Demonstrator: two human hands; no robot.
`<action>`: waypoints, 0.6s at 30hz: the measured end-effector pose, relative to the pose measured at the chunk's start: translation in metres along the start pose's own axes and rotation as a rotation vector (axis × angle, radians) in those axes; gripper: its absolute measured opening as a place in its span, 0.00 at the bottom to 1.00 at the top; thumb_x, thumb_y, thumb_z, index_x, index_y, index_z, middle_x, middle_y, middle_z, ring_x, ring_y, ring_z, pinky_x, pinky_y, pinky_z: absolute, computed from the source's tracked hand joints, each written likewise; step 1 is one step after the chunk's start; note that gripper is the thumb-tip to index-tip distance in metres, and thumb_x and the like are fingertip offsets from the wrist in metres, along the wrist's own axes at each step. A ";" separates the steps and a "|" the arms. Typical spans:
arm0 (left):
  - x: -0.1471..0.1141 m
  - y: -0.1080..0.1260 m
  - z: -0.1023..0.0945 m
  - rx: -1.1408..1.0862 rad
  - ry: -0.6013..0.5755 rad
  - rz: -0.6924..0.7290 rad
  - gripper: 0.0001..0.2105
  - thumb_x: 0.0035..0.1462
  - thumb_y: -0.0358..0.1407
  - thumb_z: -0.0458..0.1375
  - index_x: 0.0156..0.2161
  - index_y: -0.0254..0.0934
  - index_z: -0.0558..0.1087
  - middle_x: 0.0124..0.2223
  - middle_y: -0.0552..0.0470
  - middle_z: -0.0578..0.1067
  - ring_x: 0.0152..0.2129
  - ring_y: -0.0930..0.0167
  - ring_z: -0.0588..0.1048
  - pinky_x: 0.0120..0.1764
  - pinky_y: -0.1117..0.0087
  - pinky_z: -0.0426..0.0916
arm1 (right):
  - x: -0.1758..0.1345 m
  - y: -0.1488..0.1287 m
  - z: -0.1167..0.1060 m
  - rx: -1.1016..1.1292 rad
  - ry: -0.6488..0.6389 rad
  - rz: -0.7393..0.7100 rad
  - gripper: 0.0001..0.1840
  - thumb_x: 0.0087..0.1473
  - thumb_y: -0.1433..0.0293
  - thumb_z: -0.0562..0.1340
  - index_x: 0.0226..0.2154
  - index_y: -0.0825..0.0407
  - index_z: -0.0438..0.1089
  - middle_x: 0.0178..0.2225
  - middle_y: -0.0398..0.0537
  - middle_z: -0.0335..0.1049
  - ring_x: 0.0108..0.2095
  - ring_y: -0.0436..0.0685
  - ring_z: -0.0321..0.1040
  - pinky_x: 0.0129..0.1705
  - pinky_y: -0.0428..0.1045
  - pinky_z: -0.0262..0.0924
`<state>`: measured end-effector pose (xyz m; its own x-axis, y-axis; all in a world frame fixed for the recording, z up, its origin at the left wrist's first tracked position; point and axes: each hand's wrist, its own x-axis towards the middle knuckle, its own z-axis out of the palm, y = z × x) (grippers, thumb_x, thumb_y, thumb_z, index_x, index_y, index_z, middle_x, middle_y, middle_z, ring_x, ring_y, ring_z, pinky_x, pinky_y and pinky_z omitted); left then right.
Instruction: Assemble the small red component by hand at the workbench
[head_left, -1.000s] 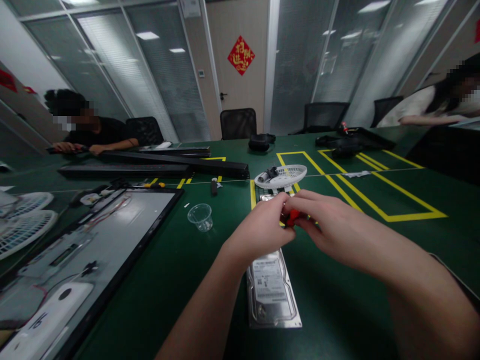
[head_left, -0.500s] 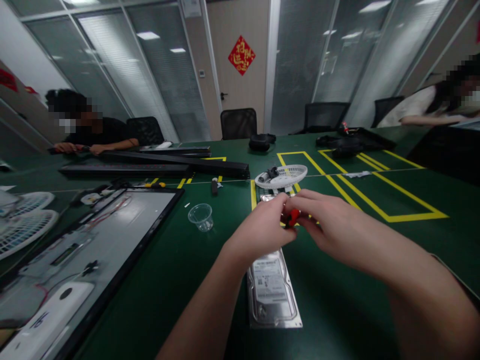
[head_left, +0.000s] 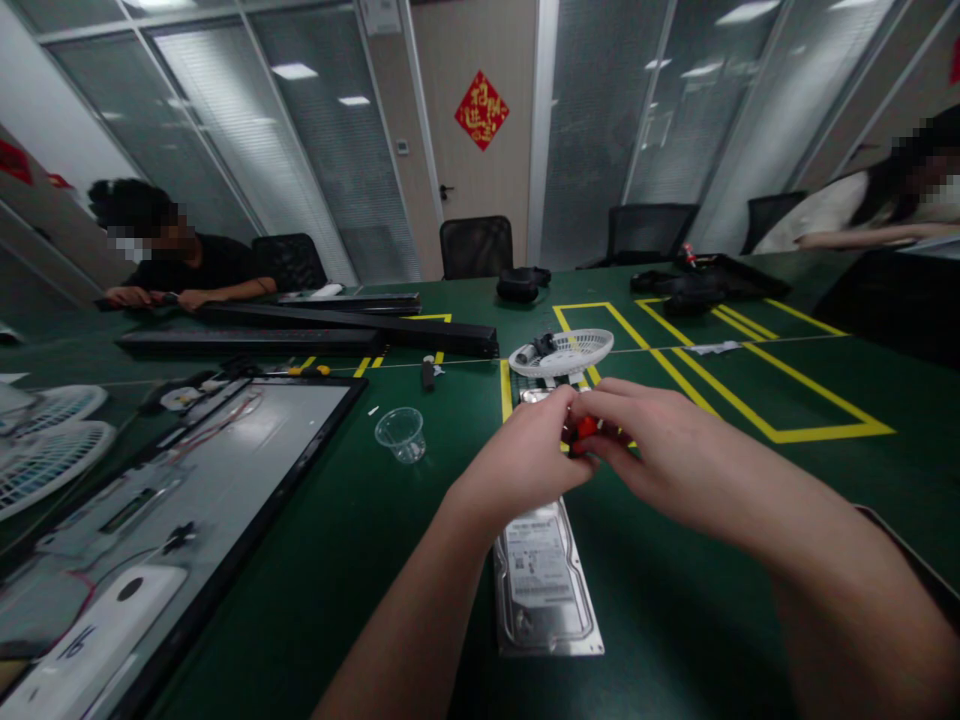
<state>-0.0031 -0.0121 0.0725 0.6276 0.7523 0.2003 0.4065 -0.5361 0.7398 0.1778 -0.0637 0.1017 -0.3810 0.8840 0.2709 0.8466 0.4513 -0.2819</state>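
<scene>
Curling around a small red object [head_left: 587,428], the right hand [head_left: 656,430] grips it, fingers meeting the left hand [head_left: 529,440]; whether the left also grips it cannot be told, as its own fingers are hidden. Taking the hands as the clock's centre, a silver hard drive [head_left: 546,585] lies flat on the green table [head_left: 675,610] at six o'clock, its far end hidden beneath them. Its white label [head_left: 536,560] carries print and a small square code, too blurred to read. Between eight and nine o'clock, a white device [head_left: 97,640] marked "16" is cut off by the picture's lower edge. At eleven, a red diamond sign [head_left: 481,110] on the door bears gold Chinese characters. Between three and four, a dark-edged flat item [head_left: 911,560] is mostly covered by the right forearm.
</scene>
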 end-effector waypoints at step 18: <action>0.000 -0.001 -0.001 -0.067 -0.016 0.008 0.11 0.53 0.28 0.63 0.43 0.37 0.73 0.44 0.48 0.83 0.39 0.64 0.81 0.39 0.66 0.71 | 0.000 0.001 0.001 -0.011 -0.024 0.056 0.05 0.65 0.70 0.67 0.44 0.49 0.78 0.40 0.49 0.79 0.40 0.62 0.74 0.39 0.55 0.62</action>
<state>-0.0046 -0.0114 0.0727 0.6417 0.7413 0.1966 0.3563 -0.5152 0.7795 0.1788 -0.0635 0.1008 -0.3416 0.9105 0.2332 0.8710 0.3999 -0.2855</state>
